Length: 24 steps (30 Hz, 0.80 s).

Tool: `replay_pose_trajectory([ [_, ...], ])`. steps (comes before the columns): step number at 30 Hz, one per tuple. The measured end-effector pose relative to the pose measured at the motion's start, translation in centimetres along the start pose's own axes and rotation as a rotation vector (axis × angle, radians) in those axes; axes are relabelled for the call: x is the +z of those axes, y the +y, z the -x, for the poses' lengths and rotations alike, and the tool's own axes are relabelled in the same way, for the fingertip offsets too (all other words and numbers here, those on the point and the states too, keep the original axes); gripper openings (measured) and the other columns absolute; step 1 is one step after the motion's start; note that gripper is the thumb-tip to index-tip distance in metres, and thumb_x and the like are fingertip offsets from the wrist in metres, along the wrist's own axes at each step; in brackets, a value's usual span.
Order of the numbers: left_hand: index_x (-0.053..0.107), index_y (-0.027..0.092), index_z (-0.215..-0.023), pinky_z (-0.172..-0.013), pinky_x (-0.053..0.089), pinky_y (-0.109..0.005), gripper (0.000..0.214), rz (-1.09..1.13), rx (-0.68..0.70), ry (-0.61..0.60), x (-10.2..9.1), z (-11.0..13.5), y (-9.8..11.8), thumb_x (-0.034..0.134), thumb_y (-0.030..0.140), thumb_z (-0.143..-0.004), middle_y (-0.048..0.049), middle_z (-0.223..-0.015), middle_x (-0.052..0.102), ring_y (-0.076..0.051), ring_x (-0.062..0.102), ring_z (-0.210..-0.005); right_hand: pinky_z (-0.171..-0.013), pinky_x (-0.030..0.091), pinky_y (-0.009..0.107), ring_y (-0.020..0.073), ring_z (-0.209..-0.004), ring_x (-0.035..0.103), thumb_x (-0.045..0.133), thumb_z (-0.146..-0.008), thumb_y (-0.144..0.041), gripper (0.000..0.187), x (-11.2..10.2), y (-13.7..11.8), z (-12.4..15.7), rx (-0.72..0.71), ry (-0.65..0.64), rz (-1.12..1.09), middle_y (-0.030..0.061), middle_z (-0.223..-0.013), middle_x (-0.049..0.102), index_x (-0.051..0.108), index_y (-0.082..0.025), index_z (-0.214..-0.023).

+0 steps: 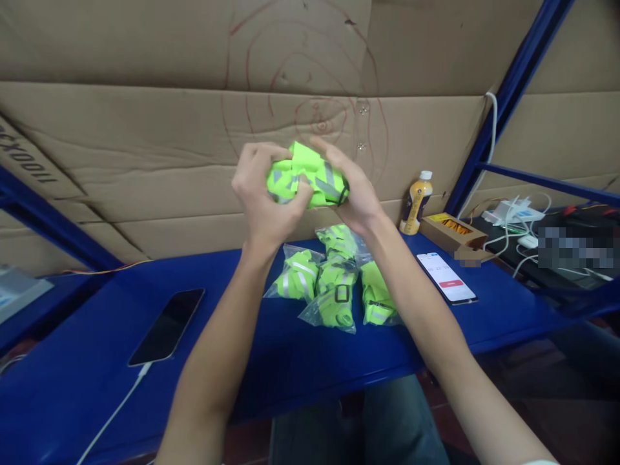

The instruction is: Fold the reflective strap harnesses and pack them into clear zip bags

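Observation:
Raised above the blue table, a bundled neon-yellow reflective vest point(310, 177) with grey stripes and a black buckle or edge is between my two hands. My left hand point(266, 194) grips its left side, thumb pressed on the front. Around the right end curls my right hand point(356, 190), fingers behind and over the top. Below lie several clear plastic bags with folded neon-yellow reflective material: one bag point(296, 274) at left, another point(336, 294) with a black buckle in the middle, and one point(376, 294) partly behind my right forearm.
The blue table point(276, 361) carries a dark phone point(167, 326) on a white cable at left and a lit phone point(446, 278) at right. A yellow bottle point(416, 203) and an open cardboard box point(453, 234) stand behind. A cardboard wall point(145, 148) closes the back.

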<state>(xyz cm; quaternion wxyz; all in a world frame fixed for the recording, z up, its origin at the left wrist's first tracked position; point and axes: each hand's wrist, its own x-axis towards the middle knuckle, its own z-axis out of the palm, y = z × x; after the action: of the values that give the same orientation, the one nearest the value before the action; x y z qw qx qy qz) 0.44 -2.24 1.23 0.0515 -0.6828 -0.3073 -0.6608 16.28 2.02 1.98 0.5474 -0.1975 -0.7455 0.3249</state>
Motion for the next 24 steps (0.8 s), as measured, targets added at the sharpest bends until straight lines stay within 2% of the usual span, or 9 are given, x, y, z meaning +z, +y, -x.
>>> replay_pose_trajectory([
  [2, 0.068, 0.024, -0.116, -0.115, 0.045, -0.051, 0.033, -0.086, 0.113, -0.029, -0.3, 0.2, 0.6, 0.082, 0.035, -0.088, -0.0067, -0.126, 0.065, -0.03, 0.058, -0.128, -0.104, 0.065, 0.045, 0.0286, -0.121, 0.076, 0.06, -0.092, -0.072, 0.072, -0.2, 0.2, 0.1, 0.108, -0.052, -0.304, 0.0108, -0.14, 0.075, 0.058, -0.021, -0.142],
  [3, 0.068, 0.024, -0.122, -0.116, 0.045, -0.052, 0.038, -0.109, 0.142, -0.047, -0.3, 0.3, 0.8, 0.081, 0.034, -0.088, -0.0078, -0.129, 0.065, -0.031, 0.058, -0.128, -0.104, 0.066, 0.044, 0.0285, -0.117, 0.077, 0.066, -0.089, -0.072, 0.069, -0.2, 0.2, 0.3, 0.147, -0.077, -0.41, 0.0098, -0.133, 0.078, 0.064, -0.022, -0.135],
  [5, 0.066, 0.028, -0.132, -0.119, 0.044, -0.052, 0.047, -0.107, 0.144, -0.105, -0.1, 0.5, 0.8, 0.081, 0.035, -0.088, -0.0092, -0.136, 0.065, -0.034, 0.056, -0.132, -0.102, 0.066, 0.044, 0.0278, -0.112, 0.078, 0.072, -0.085, -0.077, 0.068, -0.1, 0.2, 0.7, 0.167, -0.1, -0.521, 0.0082, -0.122, 0.081, 0.07, -0.022, -0.126],
  [7, 0.068, 0.03, -0.131, -0.122, 0.042, -0.054, 0.049, -0.058, 0.113, -0.165, 0.3, 0.8, 0.5, 0.083, 0.038, -0.085, -0.0106, -0.14, 0.063, -0.038, 0.052, -0.139, -0.101, 0.067, 0.041, 0.026, -0.111, 0.078, 0.077, -0.083, -0.078, 0.069, 0.1, 0.2, 1.2, 0.157, -0.081, -0.535, 0.0059, -0.119, 0.082, 0.072, -0.025, -0.126],
  [10, 0.071, 0.028, -0.121, -0.124, 0.04, -0.056, 0.044, -0.002, 0.06, -0.198, 1.2, 1.3, -0.2, 0.085, 0.044, -0.082, -0.0126, -0.141, 0.061, -0.043, 0.048, -0.146, -0.098, 0.066, 0.036, 0.0232, -0.109, 0.078, 0.086, -0.077, -0.072, 0.066, 0.2, 0.6, 1.6, 0.157, 0.025, -0.433, 0.0028, -0.119, 0.081, 0.072, -0.028, -0.125],
  [12, 0.071, 0.027, -0.121, -0.126, 0.039, -0.056, 0.042, 0.022, 0.03, -0.166, 1.9, 1.6, -0.6, 0.08, 0.052, -0.088, -0.0135, -0.142, 0.06, -0.041, 0.048, -0.148, -0.099, 0.066, 0.037, 0.0244, -0.111, 0.077, 0.085, -0.077, -0.073, 0.065, 0.0, 1.1, 1.6, 0.137, 0.116, -0.305, 0.0034, -0.118, 0.081, 0.073, -0.027, -0.121],
  [17, 0.06, 0.028, -0.138, -0.13, 0.035, -0.047, 0.051, 0.243, -0.079, -0.099, 3.6, 1.3, -1.3, 0.068, 0.063, -0.101, -0.01, -0.159, 0.055, -0.031, 0.046, -0.154, -0.11, 0.059, 0.046, 0.0289, -0.12, 0.072, 0.078, -0.084, -0.074, 0.06, -0.9, 2.5, 0.7, -0.147, 0.282, 0.056, 0.0076, -0.122, 0.079, 0.074, -0.023, -0.116],
  [21, 0.067, 0.029, -0.128, -0.106, 0.056, -0.04, 0.053, 0.495, -0.294, -0.172, 3.8, 0.2, -2.2, 0.066, 0.073, -0.099, -0.0074, -0.136, 0.071, -0.028, 0.068, -0.126, -0.114, 0.055, 0.048, 0.029, -0.121, 0.07, 0.07, -0.092, -0.073, 0.058, -1.6, 3.1, 0.5, -0.316, 0.288, 0.222, 0.0094, -0.123, 0.077, 0.072, -0.023, -0.12],
  [24, 0.071, 0.028, -0.12, -0.087, 0.06, -0.035, 0.053, 0.504, -0.323, -0.234, 2.6, -0.4, -3.0, 0.08, 0.07, -0.089, -0.0072, -0.12, 0.075, -0.026, 0.073, -0.108, -0.117, 0.053, 0.047, 0.0289, -0.125, 0.069, 0.067, -0.095, -0.075, 0.06, -2.1, 2.2, 0.9, -0.347, 0.215, 0.23, 0.0092, -0.129, 0.076, 0.069, -0.024, -0.126],
])
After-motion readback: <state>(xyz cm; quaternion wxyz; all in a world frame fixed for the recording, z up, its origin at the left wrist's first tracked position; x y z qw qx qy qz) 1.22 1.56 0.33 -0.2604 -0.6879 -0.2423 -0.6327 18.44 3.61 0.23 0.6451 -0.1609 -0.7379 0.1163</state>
